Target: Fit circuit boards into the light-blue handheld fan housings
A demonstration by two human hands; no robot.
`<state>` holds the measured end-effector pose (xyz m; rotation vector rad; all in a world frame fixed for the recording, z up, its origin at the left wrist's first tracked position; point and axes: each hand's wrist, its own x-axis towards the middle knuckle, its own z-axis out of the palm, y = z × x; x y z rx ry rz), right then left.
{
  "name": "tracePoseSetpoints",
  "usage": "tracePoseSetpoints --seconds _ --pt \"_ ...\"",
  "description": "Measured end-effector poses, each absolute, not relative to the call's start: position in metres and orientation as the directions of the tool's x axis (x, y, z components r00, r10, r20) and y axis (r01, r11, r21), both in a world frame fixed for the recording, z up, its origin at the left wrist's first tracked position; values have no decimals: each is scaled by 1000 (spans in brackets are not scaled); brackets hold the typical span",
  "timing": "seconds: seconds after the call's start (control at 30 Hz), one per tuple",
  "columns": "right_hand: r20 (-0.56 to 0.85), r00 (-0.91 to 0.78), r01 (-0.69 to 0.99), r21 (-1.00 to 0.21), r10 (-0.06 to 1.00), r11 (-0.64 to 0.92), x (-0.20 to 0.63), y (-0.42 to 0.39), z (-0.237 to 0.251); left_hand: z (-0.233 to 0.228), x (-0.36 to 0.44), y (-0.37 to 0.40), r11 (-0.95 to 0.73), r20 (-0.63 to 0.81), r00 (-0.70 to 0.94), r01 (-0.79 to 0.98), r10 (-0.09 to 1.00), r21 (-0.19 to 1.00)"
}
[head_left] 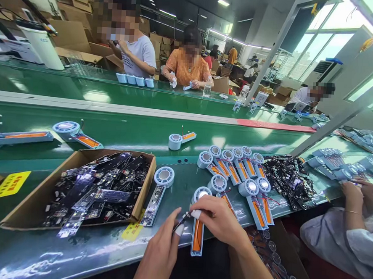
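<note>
My left hand [164, 237] pinches a narrow dark circuit board [181, 223] between thumb and fingers, tilted nearly edge-on. At the board's upper end, the fingertips of my right hand [221, 217] are closed on a small part too fine to make out. White covers show on a digit of each hand. Directly beneath lies a light-blue handheld fan body [197, 245], its handle open with an orange cell inside; my right hand partly hides its round head. Left of my hands rests another fan [164, 177] with a board lying in its handle.
A cardboard box [149, 175] of loose circuit boards stands at left. Several open fan bodies [235, 172] and a heap of boards [289, 181] lie at right. More fans [175, 141] sit on the green belt [136, 132]. A co-worker's hands [357, 190] work at far right.
</note>
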<state>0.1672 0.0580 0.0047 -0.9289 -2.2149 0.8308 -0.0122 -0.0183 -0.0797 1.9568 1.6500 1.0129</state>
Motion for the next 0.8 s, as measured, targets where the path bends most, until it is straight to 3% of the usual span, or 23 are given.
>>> tracePoseSetpoints --seconds 0.13,0.27,0.37,0.57,0.8 --pt "305 -522 428 -714 797 554 171 47 -5 -71 -7 -15 -97 148 -66 486 987 868" --pt "374 -506 479 -628 777 614 171 42 -18 -59 -3 -11 41 -30 -37 333 999 942" --pt "436 -486 507 -565 758 650 171 42 -26 -57 1 -11 116 -90 -132 209 987 971" --pt "520 -448 613 -415 728 673 164 39 -32 -60 0 -12 121 -78 -209 202 975 972" --pt "580 -454 650 -304 676 697 159 35 -28 -59 2 -12 12 52 -249 250 967 968"
